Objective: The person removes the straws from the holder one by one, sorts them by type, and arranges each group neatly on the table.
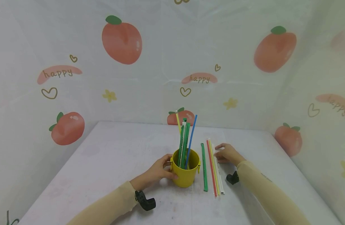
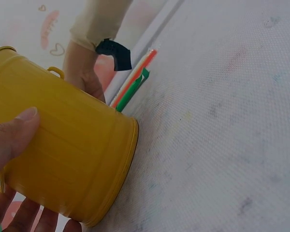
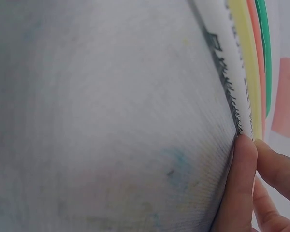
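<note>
So, starting left: the left hand (image 1: 159,170) is curled round the yellow bucket (image 1: 185,178), thumb on the near wall, other fingers mostly blocked in the head view. Bucket's standing on the table (image 1: 122,150), hiding the bottom ends of the green-wrapped straws (image 1: 185,143) and blue straw (image 1: 191,137) inside. Just right lie a green straw (image 1: 204,168), then red straw (image 1: 212,168), loose yellow straw (image 1: 215,172) and white straw (image 3: 227,48), print too blurry to read. Right hand (image 1: 228,154) pinches that white one, fingertips nearly together, partly covering it.
</note>
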A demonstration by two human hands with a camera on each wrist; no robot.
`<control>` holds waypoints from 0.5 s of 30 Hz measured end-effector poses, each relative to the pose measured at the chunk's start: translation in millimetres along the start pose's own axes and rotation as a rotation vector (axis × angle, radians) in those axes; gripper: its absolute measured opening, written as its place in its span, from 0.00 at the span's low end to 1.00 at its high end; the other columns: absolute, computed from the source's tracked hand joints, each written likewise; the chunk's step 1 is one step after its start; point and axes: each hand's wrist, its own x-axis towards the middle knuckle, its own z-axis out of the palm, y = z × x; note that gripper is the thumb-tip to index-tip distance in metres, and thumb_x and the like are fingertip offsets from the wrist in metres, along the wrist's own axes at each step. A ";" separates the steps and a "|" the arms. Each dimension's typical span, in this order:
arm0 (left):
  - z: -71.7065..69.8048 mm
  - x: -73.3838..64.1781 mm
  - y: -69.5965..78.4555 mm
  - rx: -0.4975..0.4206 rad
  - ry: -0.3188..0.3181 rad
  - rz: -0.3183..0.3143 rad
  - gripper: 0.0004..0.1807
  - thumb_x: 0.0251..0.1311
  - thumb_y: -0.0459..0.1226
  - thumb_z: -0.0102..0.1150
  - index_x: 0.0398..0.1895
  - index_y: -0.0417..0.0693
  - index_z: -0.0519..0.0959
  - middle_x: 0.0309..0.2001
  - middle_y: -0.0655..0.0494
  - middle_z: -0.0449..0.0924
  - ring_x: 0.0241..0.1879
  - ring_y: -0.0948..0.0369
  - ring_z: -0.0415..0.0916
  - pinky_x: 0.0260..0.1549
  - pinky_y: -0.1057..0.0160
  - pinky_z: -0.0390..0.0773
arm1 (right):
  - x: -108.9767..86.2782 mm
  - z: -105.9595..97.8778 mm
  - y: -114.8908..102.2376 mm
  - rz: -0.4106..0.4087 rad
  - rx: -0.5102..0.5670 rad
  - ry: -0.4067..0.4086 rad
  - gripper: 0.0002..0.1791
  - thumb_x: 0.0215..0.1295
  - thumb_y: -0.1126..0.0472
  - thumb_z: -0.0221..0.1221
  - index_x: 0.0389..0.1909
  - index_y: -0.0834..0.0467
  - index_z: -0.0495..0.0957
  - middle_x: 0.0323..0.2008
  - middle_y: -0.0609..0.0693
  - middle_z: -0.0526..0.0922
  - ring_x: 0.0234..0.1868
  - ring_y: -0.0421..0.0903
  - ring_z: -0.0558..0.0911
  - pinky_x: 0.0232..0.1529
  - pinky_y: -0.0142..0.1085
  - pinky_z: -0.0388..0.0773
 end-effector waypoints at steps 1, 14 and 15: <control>0.2 -0.4 0.4 0.000 0.000 0.002 0.38 0.44 0.35 0.72 0.60 0.49 0.65 0.59 0.53 0.67 0.60 0.52 0.63 0.61 0.45 0.60 | 0.6 -0.3 0.6 -0.001 -0.004 -0.001 0.25 0.59 0.65 0.59 0.58 0.61 0.66 0.34 0.55 0.80 0.25 0.41 0.79 0.31 0.31 0.80; 0.6 0.1 1.3 -0.006 0.004 -0.018 0.38 0.43 0.36 0.72 0.60 0.49 0.65 0.58 0.54 0.68 0.60 0.53 0.63 0.61 0.46 0.61 | 5.4 0.6 4.7 -0.016 0.009 0.015 0.25 0.59 0.65 0.60 0.58 0.63 0.66 0.30 0.54 0.79 0.24 0.42 0.79 0.30 0.32 0.81; 0.5 0.1 1.4 -0.009 0.005 -0.018 0.38 0.43 0.36 0.72 0.60 0.49 0.65 0.58 0.54 0.68 0.60 0.53 0.63 0.61 0.46 0.61 | 5.5 0.8 5.0 -0.018 0.014 0.015 0.25 0.59 0.65 0.60 0.58 0.63 0.66 0.29 0.54 0.79 0.24 0.42 0.79 0.30 0.32 0.81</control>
